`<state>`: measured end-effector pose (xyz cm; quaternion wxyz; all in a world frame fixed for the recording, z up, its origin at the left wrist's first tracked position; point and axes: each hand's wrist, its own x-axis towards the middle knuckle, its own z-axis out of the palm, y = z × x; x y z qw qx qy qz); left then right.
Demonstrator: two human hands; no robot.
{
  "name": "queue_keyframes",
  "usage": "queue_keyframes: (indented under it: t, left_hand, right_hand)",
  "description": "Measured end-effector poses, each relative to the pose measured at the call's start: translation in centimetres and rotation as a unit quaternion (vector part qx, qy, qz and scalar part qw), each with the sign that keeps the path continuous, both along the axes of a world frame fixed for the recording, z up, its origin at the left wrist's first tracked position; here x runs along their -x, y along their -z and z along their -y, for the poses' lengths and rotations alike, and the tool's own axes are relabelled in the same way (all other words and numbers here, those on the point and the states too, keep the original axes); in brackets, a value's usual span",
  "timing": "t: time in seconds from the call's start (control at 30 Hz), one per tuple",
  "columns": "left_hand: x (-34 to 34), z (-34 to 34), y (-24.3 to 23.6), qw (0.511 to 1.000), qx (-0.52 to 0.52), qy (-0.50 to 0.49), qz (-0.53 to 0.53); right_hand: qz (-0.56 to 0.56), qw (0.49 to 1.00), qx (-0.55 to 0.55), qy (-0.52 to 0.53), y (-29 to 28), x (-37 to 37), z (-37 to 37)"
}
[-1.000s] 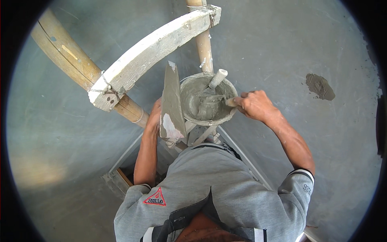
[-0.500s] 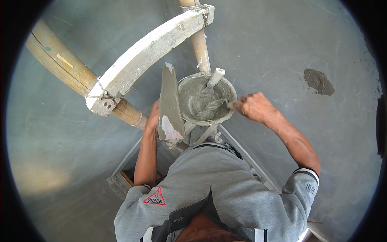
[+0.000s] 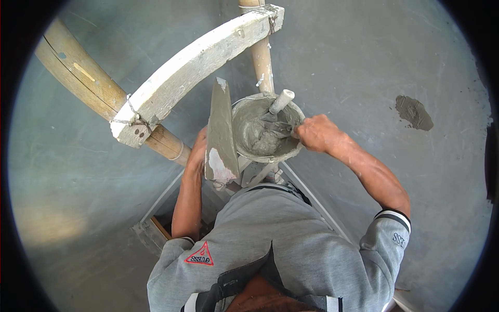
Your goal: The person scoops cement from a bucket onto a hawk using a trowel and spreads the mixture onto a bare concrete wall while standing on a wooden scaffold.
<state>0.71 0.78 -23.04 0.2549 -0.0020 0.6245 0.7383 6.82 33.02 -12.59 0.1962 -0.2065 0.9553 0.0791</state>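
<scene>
My left hand (image 3: 199, 149) grips a plastering hawk (image 3: 220, 130), a long flat board coated in grey mortar with a pale bare patch at its near end. Most of those fingers are hidden behind the board, which stands tilted beside the bucket (image 3: 297, 151). My right hand (image 3: 319, 133) is closed around the handle of a small trowel (image 3: 285, 128) at the bucket's right rim. Its blade dips into the wet grey mortar (image 3: 267, 143) inside. A second tool with a pale round handle (image 3: 282, 102) leans in the bucket, its lower end in the mortar.
A white-crusted timber (image 3: 192, 67) is tied across two bamboo poles (image 3: 93, 83) (image 3: 262, 65) ahead and to the left. Grey plastered wall (image 3: 353, 57) surrounds me, with a dark mortar patch (image 3: 414, 112) at right. Pale rails (image 3: 306, 192) run below the bucket.
My right hand has shifted slightly left and up, pushing the trowel further into the bucket; the blade has turned and moved through the mortar. My left hand and the hawk stay nearly in place.
</scene>
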Motion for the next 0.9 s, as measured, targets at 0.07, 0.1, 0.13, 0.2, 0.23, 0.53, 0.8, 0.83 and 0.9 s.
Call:
queue_keyframes:
  t: [0.07, 0.1, 0.13, 0.2, 0.23, 0.53, 0.8, 0.83, 0.9]
  left_hand:
    - [0.1, 0.4, 0.7, 1.000, -0.003, 0.013, -0.010]
    - [0.4, 0.4, 1.1, 1.000, -0.005, 0.013, -0.010]
    - [0.6, 0.5, 1.4, 1.000, -0.010, 0.022, -0.019]
    - [0.7, 0.3, 1.5, 0.999, -0.016, 0.029, -0.026]
    - [0.8, -0.1, 1.3, 0.999, -0.007, 0.030, -0.025]
    - [0.8, -0.1, 1.5, 1.000, -0.001, -0.004, -0.028]
    - [0.8, 0.3, 2.7, 0.999, 0.029, -0.023, -0.013]
    - [0.8, 0.3, 2.9, 0.999, 0.012, -0.030, -0.016]
    - [0.6, 0.2, 2.7, 0.999, -0.001, -0.037, -0.018]
  right_hand:
    - [0.039, 0.998, 0.044, 0.032, -0.9, 0.8, -0.6]
    - [0.038, 0.998, 0.042, 0.032, -0.6, 1.1, -1.1]
    - [0.044, 0.996, 0.059, 0.041, 0.0, 1.3, -1.7]
    - [0.051, 0.995, 0.077, 0.049, 0.4, 1.6, -1.7]
    - [0.054, 0.996, 0.019, 0.064, 0.4, 1.8, -1.3]
    - [0.107, 0.988, 0.071, 0.088, 3.0, 3.2, -2.8]
    - [0.246, 0.886, 0.268, 0.286, 4.5, 1.9, -4.0]
    - [0.254, 0.871, 0.290, 0.304, 4.4, 1.6, -4.4]
    - [0.262, 0.854, 0.313, 0.322, 4.7, 0.7, -5.2]
